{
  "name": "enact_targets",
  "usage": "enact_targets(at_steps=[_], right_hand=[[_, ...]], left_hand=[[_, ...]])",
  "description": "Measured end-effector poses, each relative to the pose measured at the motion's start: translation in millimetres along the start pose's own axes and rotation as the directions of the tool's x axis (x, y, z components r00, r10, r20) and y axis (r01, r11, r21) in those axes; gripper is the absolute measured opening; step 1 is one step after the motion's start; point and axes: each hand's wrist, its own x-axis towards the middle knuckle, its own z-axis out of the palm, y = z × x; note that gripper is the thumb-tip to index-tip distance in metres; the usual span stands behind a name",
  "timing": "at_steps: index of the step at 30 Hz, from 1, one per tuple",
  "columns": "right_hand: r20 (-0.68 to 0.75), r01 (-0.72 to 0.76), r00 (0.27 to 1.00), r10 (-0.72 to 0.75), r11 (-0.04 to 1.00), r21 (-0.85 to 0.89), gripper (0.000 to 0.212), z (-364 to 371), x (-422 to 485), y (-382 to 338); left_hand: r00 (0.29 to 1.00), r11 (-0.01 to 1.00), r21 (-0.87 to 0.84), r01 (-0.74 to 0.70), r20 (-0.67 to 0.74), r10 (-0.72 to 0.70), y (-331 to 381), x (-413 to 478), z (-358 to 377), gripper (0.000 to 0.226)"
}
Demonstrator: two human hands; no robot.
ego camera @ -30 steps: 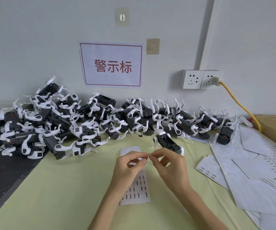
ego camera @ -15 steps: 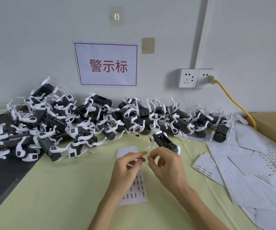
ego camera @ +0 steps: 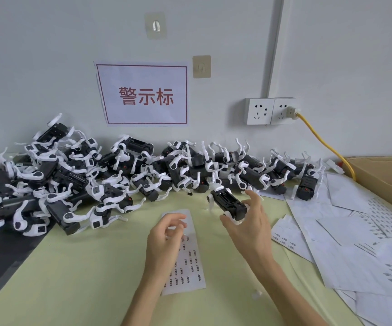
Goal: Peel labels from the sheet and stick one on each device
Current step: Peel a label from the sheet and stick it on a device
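Your devices point(ego camera: 228, 203), centre and piled across mid-frame: black bodies, white legs. Label sheet point(ego camera: 190, 274), lower centre: white, rows of small dark print. Table mat point(ego camera: 84, 267): pale yellow-green. Wall sign point(ego camera: 143, 95), upper centre: white, red border, red characters. Cable point(ego camera: 324, 142), right: yellow.

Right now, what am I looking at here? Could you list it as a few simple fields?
Surface: pale green table
Label sheet: label sheet lying flat, partly under the left hand
Left hand: fingers loosely curled; a label in them cannot be made out
Right hand: right hand spread, reaching to the lone device
Devices: pile of devices along the wall
Right side: used sheets, cardboard box
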Motion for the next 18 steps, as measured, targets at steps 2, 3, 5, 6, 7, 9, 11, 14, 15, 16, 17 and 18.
enact_targets(at_steps=[2, 3, 5, 6, 7, 9, 11, 14, 15, 16, 17, 18], right_hand=[[-0.032, 0.009, 0.999, -0.005, 0.992, 0.129, 0.073, -1.2, -1.0, -4.3], [-0.041, 0.001, 0.999, 0.008, 0.977, 0.215, 0.070, -2.4, -0.4, -6.8], [0.005, -0.053, 0.998, 0.056, 0.911, 0.409, 0.068, -6.7, 2.1, -10.3], [0.065, -0.098, 0.995, 0.076, 0.861, 0.499, 0.067, -9.7, 4.0, -11.7], [0.145, -0.152, 0.986, 0.083, 0.805, 0.574, 0.067, -12.6, 6.2, -11.8], [0.314, -0.247, 0.949, 0.032, 0.696, 0.675, 0.064, -17.5, 10.4, -10.5], [0.449, -0.325, 0.891, -0.067, 0.597, 0.734, 0.063, -18.6, 10.3, -10.4], [0.554, -0.389, 0.815, -0.170, 0.549, 0.740, 0.069, -17.7, 5.6, -13.7], [0.559, -0.387, 0.809, -0.180, 0.552, 0.738, 0.067, -17.5, 3.9, -15.5], [0.555, -0.383, 0.813, -0.177, 0.556, 0.738, 0.065, -17.6, 2.8, -17.7], [0.543, -0.374, 0.823, -0.164, 0.564, 0.736, 0.064, -17.6, 2.5, -18.3], [0.529, -0.363, 0.835, -0.147, 0.576, 0.732, 0.063, -17.2, 2.8, -18.0]], left_hand=[[1.000, 0.999, -0.052, 0.002, -0.031, -0.004, 3.2, 0.2, -0.5, 0.014], [0.999, 0.996, -0.089, 0.003, -0.043, -0.007, 5.2, -0.1, -0.3, 0.013], [0.996, 0.988, -0.154, -0.016, -0.094, 0.001, 7.9, -1.5, 0.3, 0.024], [0.991, 0.984, -0.174, -0.037, -0.130, 0.015, 9.6, -2.1, 0.5, 0.026], [0.986, 0.981, -0.185, -0.058, -0.163, 0.028, 10.4, -2.0, 0.2, 0.028], [0.984, 0.977, -0.205, -0.063, -0.176, 0.027, 9.4, -1.0, -2.5, 0.035], [0.997, 0.941, -0.335, 0.054, -0.033, -0.069, 8.7, 2.0, -5.3, 0.043], [0.942, 0.832, -0.469, 0.296, 0.284, -0.176, 13.9, -1.7, -6.1, 0.056], [0.918, 0.843, -0.434, 0.319, 0.363, -0.160, 14.9, -4.0, -5.4, 0.059], [0.892, 0.857, -0.397, 0.329, 0.429, -0.143, 15.5, -6.1, -4.6, 0.062], [0.867, 0.871, -0.367, 0.328, 0.484, -0.123, 16.6, -7.8, -4.7, 0.063], [0.851, 0.881, -0.347, 0.321, 0.514, -0.108, 18.1, -8.7, -4.9, 0.063]])
